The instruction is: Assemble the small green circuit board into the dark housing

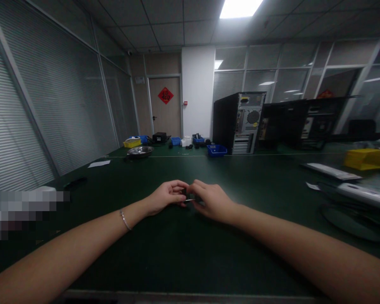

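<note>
My left hand (166,196) and my right hand (213,200) meet just above the green tabletop, fingertips almost touching. Between them is a small dark object (184,192), mostly covered by my fingers, so its kind cannot be made out. My left thumb and fingers are closed around it. A thin, bright, metal-looking sliver (189,200) shows below it, running toward the curled fingers of my right hand. Those fingers are closed too, but what they grip is hidden. A thin bracelet (124,220) circles my left wrist.
At the back of the green table (164,253) are a round metal dish (139,151), a blue bin (217,150) and a computer tower (237,122). To the right lie a keyboard (332,171), a power strip (365,195) with cables and a yellow bin (366,159).
</note>
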Demonstrator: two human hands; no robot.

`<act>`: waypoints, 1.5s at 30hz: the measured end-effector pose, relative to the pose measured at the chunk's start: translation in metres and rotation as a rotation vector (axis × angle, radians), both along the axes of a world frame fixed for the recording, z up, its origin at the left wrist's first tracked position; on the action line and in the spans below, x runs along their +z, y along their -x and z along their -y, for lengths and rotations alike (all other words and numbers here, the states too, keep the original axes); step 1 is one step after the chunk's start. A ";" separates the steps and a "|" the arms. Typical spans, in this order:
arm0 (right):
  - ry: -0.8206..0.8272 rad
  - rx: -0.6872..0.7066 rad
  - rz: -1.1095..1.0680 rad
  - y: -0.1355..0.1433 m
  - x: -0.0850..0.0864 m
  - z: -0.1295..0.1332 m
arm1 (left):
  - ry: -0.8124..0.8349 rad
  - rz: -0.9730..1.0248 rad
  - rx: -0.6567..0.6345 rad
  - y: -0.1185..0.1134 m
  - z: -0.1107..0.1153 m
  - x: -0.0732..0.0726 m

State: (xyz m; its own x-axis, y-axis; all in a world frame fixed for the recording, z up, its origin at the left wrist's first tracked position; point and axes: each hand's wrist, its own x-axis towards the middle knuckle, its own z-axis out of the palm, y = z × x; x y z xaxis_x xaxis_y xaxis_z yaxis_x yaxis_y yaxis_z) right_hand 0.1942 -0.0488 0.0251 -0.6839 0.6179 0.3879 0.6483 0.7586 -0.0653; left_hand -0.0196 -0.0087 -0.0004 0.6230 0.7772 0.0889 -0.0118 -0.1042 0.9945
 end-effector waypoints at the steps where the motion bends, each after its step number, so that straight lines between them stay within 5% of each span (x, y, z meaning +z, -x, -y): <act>1: 0.012 0.008 -0.007 0.000 0.000 0.000 | 0.000 -0.007 -0.002 0.000 0.001 0.001; 11: 0.036 0.018 -0.044 0.004 -0.004 -0.002 | -0.083 -0.011 -0.044 -0.004 0.003 0.000; 32: 0.121 0.050 -0.201 -0.001 -0.009 -0.006 | -0.208 -0.120 0.160 -0.005 0.003 0.003; 45: 0.194 -0.025 -0.373 -0.003 -0.013 -0.021 | -0.030 0.056 0.012 -0.001 0.000 0.004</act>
State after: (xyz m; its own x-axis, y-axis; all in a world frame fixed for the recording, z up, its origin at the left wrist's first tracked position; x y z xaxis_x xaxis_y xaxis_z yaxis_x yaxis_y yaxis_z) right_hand 0.1973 -0.0275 0.0118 -0.5025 0.7183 0.4811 0.5712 0.6936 -0.4390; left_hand -0.0191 -0.0092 0.0040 0.6072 0.7810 0.1465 -0.0659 -0.1342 0.9888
